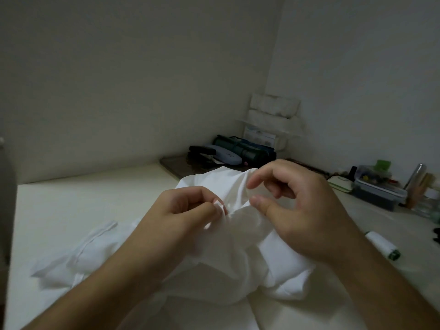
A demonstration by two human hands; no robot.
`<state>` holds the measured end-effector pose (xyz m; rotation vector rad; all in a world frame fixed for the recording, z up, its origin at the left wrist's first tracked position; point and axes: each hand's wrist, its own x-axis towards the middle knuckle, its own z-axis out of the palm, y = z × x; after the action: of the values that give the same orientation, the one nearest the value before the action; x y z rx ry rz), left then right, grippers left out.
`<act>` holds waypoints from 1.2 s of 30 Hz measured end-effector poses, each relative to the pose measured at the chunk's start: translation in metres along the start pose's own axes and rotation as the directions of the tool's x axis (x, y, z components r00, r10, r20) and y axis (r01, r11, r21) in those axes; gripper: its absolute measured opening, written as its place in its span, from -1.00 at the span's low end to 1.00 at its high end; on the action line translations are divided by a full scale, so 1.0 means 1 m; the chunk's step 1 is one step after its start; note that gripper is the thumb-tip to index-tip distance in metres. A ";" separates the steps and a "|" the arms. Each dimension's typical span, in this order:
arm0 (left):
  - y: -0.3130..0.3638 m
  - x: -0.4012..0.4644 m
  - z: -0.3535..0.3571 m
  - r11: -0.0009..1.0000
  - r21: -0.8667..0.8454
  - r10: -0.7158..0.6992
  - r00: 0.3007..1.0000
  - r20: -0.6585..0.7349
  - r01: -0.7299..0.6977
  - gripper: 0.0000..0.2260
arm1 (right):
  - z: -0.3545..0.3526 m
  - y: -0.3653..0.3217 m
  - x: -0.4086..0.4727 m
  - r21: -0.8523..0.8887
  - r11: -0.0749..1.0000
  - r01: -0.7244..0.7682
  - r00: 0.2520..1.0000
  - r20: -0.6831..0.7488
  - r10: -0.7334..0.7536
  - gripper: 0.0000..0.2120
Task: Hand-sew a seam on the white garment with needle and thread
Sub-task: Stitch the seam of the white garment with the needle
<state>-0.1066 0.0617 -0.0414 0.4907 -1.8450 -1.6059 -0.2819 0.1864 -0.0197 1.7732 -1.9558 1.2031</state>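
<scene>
A: Status on hands?

B: Left hand (190, 208) is curled tight, fingertips pinching a small fold of the white garment (214, 248). Right hand (300, 210) is just at 3 o'clock of it, fingers loosely bent, thumb and index tip apart with a gap between them. Thumb tip sits against the cloth; can't tell if anything is pinched there.

A: Needle? Thread?

B: Neither resolvable, too small and the frame is dim.

A: Garment location?

B: Centre of view, bunched up on the pale table (71, 206), spilling toward 6 o'clock. A hemmed edge trails out toward 8 o'clock. Both forearms lie over it.

A: Anything else on the table?

B: White thread spool (384, 245) with green ends at 3 o'clock, lying on its side, well apart from the cloth. Clear lidded box (378, 189) of small bits at 2 o'clock. Dark green roll (240, 148) and a grey oval case (222, 157) on a dark tray (173, 165) at 12 o'clock, in the corner. White shelf rack (271, 117) behind those, against the wall.
</scene>
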 end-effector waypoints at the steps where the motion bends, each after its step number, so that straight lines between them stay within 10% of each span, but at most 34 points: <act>1: 0.000 0.000 0.000 1.000 -0.002 0.002 1.000 0.008 -0.002 -0.74 | 0.002 0.000 0.001 -0.034 0.999 0.018 1.000 0.004 -0.018 -0.81; 23: -0.005 0.001 -0.003 0.999 -0.017 0.028 0.997 0.076 -0.027 -0.86 | 0.005 0.002 0.004 0.039 0.991 -0.131 0.982 -0.130 0.135 -0.82; 36: -0.006 0.002 -0.004 0.997 -0.013 0.079 0.993 0.086 -0.078 -0.85 | 0.011 -0.011 0.000 0.146 0.989 -0.030 0.997 0.074 0.020 -0.85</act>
<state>-0.1060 0.0566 -0.0462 0.3446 -1.8953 -1.6057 -0.2681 0.1800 -0.0221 1.8933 -1.9807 1.3412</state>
